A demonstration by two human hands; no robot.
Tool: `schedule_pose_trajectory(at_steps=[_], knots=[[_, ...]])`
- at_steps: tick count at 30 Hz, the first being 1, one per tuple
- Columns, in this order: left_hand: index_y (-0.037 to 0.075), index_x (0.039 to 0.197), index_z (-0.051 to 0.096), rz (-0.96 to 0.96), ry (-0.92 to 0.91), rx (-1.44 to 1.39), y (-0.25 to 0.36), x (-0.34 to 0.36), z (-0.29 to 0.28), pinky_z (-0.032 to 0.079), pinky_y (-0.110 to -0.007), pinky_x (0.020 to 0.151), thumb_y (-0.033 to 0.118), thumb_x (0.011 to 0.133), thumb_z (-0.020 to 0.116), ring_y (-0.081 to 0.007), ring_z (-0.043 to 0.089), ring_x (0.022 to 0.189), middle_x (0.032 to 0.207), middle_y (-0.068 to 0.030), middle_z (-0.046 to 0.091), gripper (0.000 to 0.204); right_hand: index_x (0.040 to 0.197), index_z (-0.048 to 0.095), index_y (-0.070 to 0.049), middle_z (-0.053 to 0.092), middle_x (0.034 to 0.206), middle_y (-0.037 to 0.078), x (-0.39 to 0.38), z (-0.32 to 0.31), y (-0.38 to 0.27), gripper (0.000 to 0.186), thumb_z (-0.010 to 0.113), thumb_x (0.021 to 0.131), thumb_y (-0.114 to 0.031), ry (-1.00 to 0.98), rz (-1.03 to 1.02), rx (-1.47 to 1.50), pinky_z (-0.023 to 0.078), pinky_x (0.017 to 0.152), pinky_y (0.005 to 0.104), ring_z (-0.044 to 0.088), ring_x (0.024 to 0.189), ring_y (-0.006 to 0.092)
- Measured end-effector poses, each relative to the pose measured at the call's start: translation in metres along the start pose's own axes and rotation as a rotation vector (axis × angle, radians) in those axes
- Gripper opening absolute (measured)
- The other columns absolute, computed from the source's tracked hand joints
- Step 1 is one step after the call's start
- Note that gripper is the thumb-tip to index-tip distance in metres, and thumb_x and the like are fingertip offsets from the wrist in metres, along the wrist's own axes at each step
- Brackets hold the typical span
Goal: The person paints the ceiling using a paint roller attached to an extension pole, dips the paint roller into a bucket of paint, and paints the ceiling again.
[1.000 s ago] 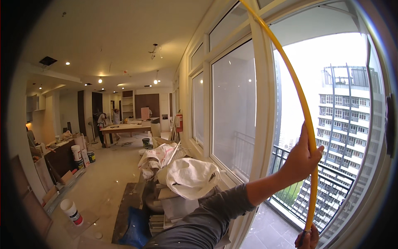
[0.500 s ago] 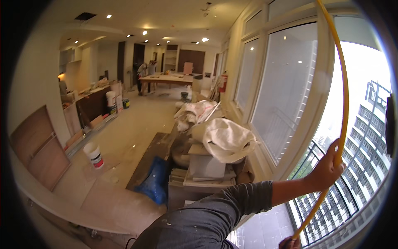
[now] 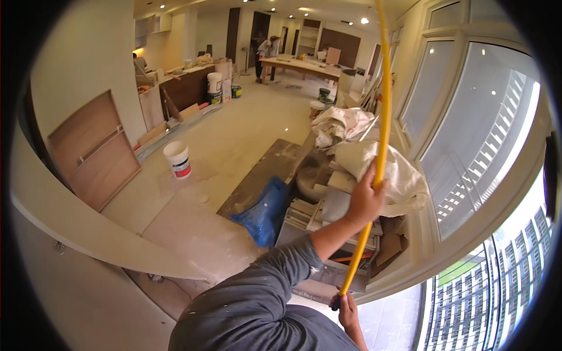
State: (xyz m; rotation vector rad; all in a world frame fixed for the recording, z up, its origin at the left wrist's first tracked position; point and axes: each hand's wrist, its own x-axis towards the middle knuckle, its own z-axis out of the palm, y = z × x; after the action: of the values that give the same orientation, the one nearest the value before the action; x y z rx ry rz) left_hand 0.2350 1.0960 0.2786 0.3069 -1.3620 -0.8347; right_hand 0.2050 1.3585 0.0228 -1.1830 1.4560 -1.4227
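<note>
A long yellow pole (image 3: 384,93) runs up from the bottom of the view and out of the top edge, so its far end is out of sight. My left hand (image 3: 367,199) wraps round its middle, with the grey-sleeved arm stretched forward. Lower down, my right hand (image 3: 348,313) grips the pole close to its dark bottom end. Behind the pole lie a whitish sack (image 3: 404,181) and a stack of boards and tiles (image 3: 307,213). A blue plastic bag (image 3: 263,210) rests on the floor left of the stack.
Windows (image 3: 483,117) line the right side. A white bucket (image 3: 177,159) stands on the floor, with a brown wooden panel (image 3: 93,149) leaning on the left wall. A curved pale ledge (image 3: 117,257) crosses the lower left. Farther back, a person (image 3: 264,55) stands by a long table (image 3: 301,67).
The view has swung right to left across the room's contents, which now sit farther right. Both hands and the pole have moved left in the picture, from the window to in front of the sacks.
</note>
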Motion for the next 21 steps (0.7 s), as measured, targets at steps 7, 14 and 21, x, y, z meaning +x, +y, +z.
schedule_pose_trajectory(at_steps=[7,14,21], knots=[[0.011,0.129,0.048,-0.566,0.092,-0.342,-0.093,0.091,-0.193,0.047,-0.026,0.042,0.028,0.106,0.054,-0.0130,0.058,0.050,0.092,-0.0085,0.059,0.030,0.117,0.057,0.001,0.045,0.064,-0.002,0.100,0.101,0.051,0.046,0.057,0.104,-0.044,-0.139,0.113,0.125,0.032,0.051,0.0257,0.039,0.053,0.0084],[0.015,0.135,0.048,-0.628,0.456,-0.155,-0.180,0.137,-0.359,0.044,-0.026,0.040,0.014,0.105,0.053,-0.0103,0.051,0.048,0.087,-0.0063,0.054,0.030,0.112,0.067,-0.001,0.054,0.066,-0.004,0.206,0.169,0.053,0.045,0.061,0.100,-0.043,-0.383,0.294,0.018,0.043,0.056,0.0262,0.051,0.060,0.0072],[0.009,0.143,0.049,-0.598,0.595,0.611,-0.273,0.212,-0.555,0.054,-0.039,0.068,0.018,0.095,0.066,-0.0242,0.068,0.076,0.091,-0.0122,0.069,0.052,0.123,0.065,-0.003,0.066,0.083,0.009,0.323,0.298,0.011,0.042,0.061,0.101,-0.039,-0.706,0.172,-0.325,0.052,0.071,0.0359,0.064,0.076,0.0192]])
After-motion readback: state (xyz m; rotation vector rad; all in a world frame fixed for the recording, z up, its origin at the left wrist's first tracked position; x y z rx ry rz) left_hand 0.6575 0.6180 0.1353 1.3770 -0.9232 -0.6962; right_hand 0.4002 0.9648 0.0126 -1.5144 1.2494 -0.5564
